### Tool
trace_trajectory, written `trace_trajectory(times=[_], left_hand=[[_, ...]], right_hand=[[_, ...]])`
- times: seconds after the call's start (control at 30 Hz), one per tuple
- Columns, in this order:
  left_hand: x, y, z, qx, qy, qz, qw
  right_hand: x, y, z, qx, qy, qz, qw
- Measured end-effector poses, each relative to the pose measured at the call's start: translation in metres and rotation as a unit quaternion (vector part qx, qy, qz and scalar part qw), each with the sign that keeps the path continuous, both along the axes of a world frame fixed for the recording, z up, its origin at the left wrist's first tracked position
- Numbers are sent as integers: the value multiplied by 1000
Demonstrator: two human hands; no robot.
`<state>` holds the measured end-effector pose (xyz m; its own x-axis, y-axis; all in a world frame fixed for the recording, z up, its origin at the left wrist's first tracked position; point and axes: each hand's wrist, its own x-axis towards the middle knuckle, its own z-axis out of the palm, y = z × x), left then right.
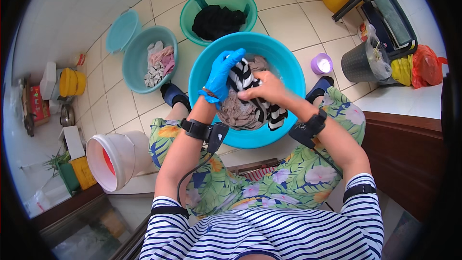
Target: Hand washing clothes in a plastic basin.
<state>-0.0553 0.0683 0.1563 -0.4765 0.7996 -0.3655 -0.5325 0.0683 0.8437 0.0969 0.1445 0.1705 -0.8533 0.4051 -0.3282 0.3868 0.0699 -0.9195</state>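
Note:
A large turquoise plastic basin (249, 141) stands on the floor between my feet. My left hand (222, 74), in a blue rubber glove with a brown band at the wrist, grips a black-and-white patterned cloth (258, 106) above the basin. The bare right hand (265, 88) holds the same cloth from the other side, its thumb across the fabric. Part of the cloth hangs down toward the basin's near right side. Below it lies bunched beige wet fabric (232, 113), with more of it showing behind the hands. Some water is visible at the basin's edge.
Behind stands a green basin (187, 16) holding black clothing. To the left are a teal basin (131, 76) with pink and white laundry and another light-blue basin (124, 30). A purple cup of white powder (315, 65), a dark bin (352, 61) and a folding chair (411, 18) are right. A white bucket (126, 159) stands lower left.

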Motion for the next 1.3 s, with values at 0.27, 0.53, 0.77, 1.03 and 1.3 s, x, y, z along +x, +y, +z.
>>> trace_trajectory(times=[0.27, 0.53, 0.77, 1.03, 1.3], left_hand=[[-11, -1, 29, 234, -118, -141, 955], [1, 4, 54, 364, -93, -191, 907], [-14, -1, 40, 372, -82, -261, 887], [-9, -3, 41, 246, -107, -137, 954], [-2, -1, 38, 136, -132, -57, 980]], right_hand=[[11, 15, 27, -640, 142, 24, 755], [9, -4, 16, -705, 198, 133, 667], [10, -1, 20, -726, 179, 31, 663], [12, -6, 31, -731, 176, -69, 656], [6, -2, 37, -532, 45, -90, 841]])
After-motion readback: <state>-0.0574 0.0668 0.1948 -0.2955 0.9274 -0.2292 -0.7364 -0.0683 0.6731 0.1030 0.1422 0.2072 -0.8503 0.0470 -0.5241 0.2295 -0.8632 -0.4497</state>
